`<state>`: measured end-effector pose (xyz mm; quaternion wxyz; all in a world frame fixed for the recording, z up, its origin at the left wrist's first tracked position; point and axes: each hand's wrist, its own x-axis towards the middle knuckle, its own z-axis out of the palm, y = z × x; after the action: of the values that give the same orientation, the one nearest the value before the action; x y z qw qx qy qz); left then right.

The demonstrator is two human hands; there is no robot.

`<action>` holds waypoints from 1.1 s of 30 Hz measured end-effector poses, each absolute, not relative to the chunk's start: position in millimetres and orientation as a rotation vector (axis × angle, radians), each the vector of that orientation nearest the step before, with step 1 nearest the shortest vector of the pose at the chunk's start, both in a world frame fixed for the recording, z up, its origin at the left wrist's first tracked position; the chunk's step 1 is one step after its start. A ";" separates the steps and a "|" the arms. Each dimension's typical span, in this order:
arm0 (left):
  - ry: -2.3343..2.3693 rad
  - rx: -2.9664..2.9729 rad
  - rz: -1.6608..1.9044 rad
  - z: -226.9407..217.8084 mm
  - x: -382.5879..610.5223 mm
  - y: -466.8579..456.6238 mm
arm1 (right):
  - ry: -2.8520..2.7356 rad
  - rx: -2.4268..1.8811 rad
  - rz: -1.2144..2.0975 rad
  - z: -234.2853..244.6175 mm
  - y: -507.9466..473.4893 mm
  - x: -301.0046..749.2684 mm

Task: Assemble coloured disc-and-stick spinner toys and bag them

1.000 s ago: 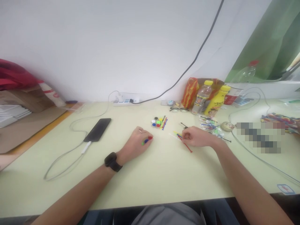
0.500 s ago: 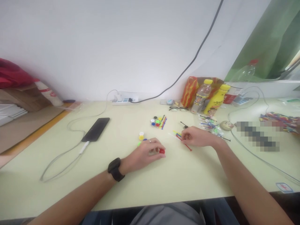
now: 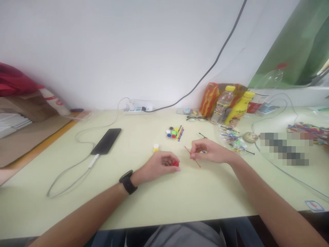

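Note:
Between the fingers and thumb of my left hand (image 3: 160, 165) is a small round red piece (image 3: 175, 164). My right hand (image 3: 209, 151) pinches a thin red plastic stick (image 3: 197, 163) with thicker ends, held slantwise beside the left hand. Behind the left hand lie a white round piece (image 3: 156, 146) and a yellow one (image 3: 155, 150). Farther back sits a cluster of coloured round pieces (image 3: 169, 135), with several coloured sticks (image 3: 180, 133) along its right side. A black stick (image 3: 203, 135) lies behind my right hand, which partly hides other pieces.
A phone (image 3: 106, 141) on a charging cable lies at left. Glasses (image 3: 196, 118), a clear bottle (image 3: 223, 104) and a yellow bottle (image 3: 239, 109) stand or lie at the back. Bagged small parts (image 3: 232, 139) and a round tan object (image 3: 250, 137) are at right.
My right hand has lifted the red stick from the group on the table and brought it left, closer to my left hand. The left hand still holds the red piece, its fingers slightly shifted.

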<state>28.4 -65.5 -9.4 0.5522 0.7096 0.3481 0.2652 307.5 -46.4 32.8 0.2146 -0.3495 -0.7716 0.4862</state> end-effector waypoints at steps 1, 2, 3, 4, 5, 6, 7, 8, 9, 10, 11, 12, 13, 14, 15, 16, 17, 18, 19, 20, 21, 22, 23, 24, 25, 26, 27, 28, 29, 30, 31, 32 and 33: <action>0.824 1.663 0.629 -8.8 28.1 -65.0 | -2.104 -0.929 1.405 30.5 -48.4 301.7; 0.818 1.657 0.632 -8.3 27.9 -64.5 | -2.069 -0.895 1.439 28.2 -50.4 296.1; 0.807 1.655 0.635 -7.9 27.6 -64.0 | -2.034 -0.868 1.456 26.1 -52.4 291.0; 0.792 1.654 0.637 -7.6 27.4 -63.5 | -1.996 -0.847 1.464 24.1 -54.2 286.6; 0.778 1.650 0.637 -7.5 27.2 -63.0 | -1.958 -0.833 1.467 22.5 -55.6 282.8; 0.768 1.643 0.636 -7.6 27.2 -62.5 | -1.923 -0.828 1.467 21.0 -56.7 279.6; 0.762 1.633 0.636 -7.8 27.1 -61.9 | -1.891 -0.830 1.460 19.5 -57.5 277.2; 0.758 1.623 0.637 -8.2 27.1 -61.4 | -1.864 -0.837 1.443 18.0 -57.8 275.2; 0.752 1.613 0.638 -8.7 27.2 -60.9 | -1.845 -0.848 1.415 16.4 -57.8 273.6; 0.742 1.604 0.642 -9.1 27.2 -60.4 | -1.831 -0.863 1.381 14.5 -57.8 272.2; 0.729 1.596 0.647 -9.6 27.3 -60.1 | -1.824 -0.880 1.346 12.5 -57.6 270.9; 0.718 1.589 0.650 -9.8 27.2 -59.9 | -1.823 -0.898 1.316 10.2 -57.7 269.5; 0.710 1.582 0.648 -9.9 27.2 -59.8 | -1.831 -0.914 1.291 7.8 -57.9 268.0; 0.706 1.576 0.644 -9.8 27.0 -59.9 | -1.844 -0.928 1.270 5.5 -58.4 266.4; 0.705 1.571 0.640 -9.4 26.9 -60.1 | -1.857 -0.940 1.247 3.3 -59.1 264.6; 0.708 1.569 0.636 -8.9 26.7 -60.3 | -1.869 -0.947 1.223 1.6 -59.9 262.9; 0.713 1.572 0.634 -8.4 26.5 -60.5 | -1.882 -0.948 1.196 0.4 -60.7 261.4; 0.719 1.577 0.634 -7.9 26.4 -60.7 | -1.900 -0.944 1.167 -0.2 -61.4 260.2; 0.724 1.583 0.635 -7.6 26.3 -60.8 | -1.924 -0.934 1.141 -0.1 -61.9 259.5; 0.731 1.588 0.636 -7.4 26.2 -60.8 | -1.952 -0.916 1.119 0.5 -62.1 259.3; 0.738 1.593 0.635 -7.6 26.2 -60.6 | -1.981 -0.891 1.105 1.6 -62.2 259.6; 0.743 1.595 0.637 -7.9 26.2 -60.4 | -2.007 -0.863 1.099 2.9 -62.2 260.3; 0.744 1.596 0.640 -8.2 26.2 -60.1 | -2.024 -0.840 1.102 4.3 -62.2 261.2; 0.741 1.596 0.645 -8.6 26.3 -59.7 | -2.028 -0.822 1.114 5.5 -62.4 262.0; 0.733 1.596 0.653 -8.8 26.4 -59.5 | -2.017 -0.811 1.137 6.5 -62.7 262.6; 0.723 1.596 0.661 -8.7 26.5 -59.4 | -1.998 -0.804 1.169 7.2 -63.4 262.8; 0.714 1.598 0.667 -8.2 26.6 -59.5 | -1.978 -0.802 1.207 7.5 -64.3 262.7; 0.710 1.602 0.673 -7.5 26.7 -59.7 | -1.955 -0.799 1.242 7.6 -65.4 262.3; 0.711 1.610 0.677 -6.5 26.8 -60.0 | -1.937 -0.795 1.270 7.4 -66.6 261.6; 0.714 1.619 0.679 -5.4 26.9 -60.5 | -1.926 -0.794 1.284 6.9 -67.9 260.7; 0.713 1.627 0.678 -4.3 27.0 -60.9 | -1.926 -0.798 1.286 6.2 -69.0 259.8; 0.708 1.632 0.675 -3.3 27.2 -61.4 | -1.936 -0.811 1.275 5.1 -69.8 259.0; 0.699 1.634 0.672 -2.4 27.5 -61.8 | -1.954 -0.830 1.250 3.6 -70.4 258.3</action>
<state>27.5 -61.8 -2.4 0.5817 0.6995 0.2994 0.2877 258.3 -70.4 3.6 0.3326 -0.3177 -0.7479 0.4787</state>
